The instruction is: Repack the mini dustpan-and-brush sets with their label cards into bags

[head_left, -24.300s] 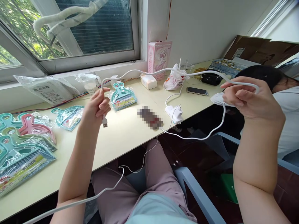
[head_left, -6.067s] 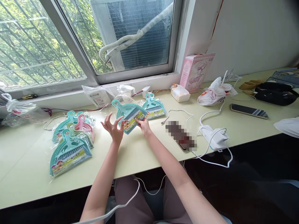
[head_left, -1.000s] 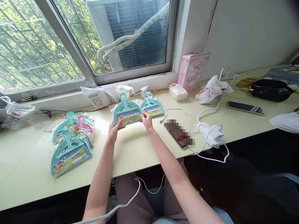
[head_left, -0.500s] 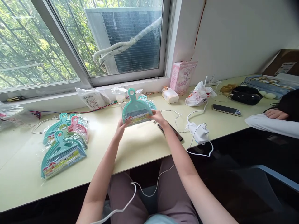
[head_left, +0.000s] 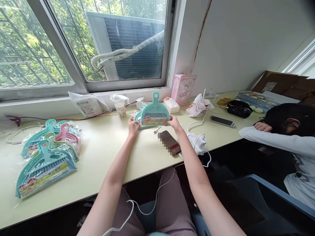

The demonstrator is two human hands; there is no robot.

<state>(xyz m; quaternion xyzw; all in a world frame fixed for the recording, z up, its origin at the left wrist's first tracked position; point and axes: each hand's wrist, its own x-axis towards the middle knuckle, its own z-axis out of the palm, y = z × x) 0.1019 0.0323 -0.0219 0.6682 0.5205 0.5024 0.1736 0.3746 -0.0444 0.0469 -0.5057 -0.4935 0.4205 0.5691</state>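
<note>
A teal dustpan and brush set [head_left: 155, 109] in clear wrap stands upright, handle up, between my two hands. My right hand [head_left: 174, 122] pinches its lower right corner. My left hand [head_left: 133, 126] has its fingers curled at the lower left edge; a second teal dustpan set [head_left: 138, 116] lies directly behind there, partly hidden. At the left of the table are several more wrapped sets: a teal one [head_left: 45, 168] in front, with a pink dustpan [head_left: 67, 135] and a green dustpan [head_left: 51, 137] among those behind.
A phone [head_left: 169, 143] and a white power strip [head_left: 197, 143] with cables lie near my right arm. Along the back stand a paper cup [head_left: 120, 108], a tissue pack [head_left: 171, 105] and a pink box [head_left: 183, 89]. At the right, a person [head_left: 283, 131] rests their head on the table.
The held dustpan set has moved right and slightly back with both hands, now in front of the second set. My view has turned right, showing more of the person there.
</note>
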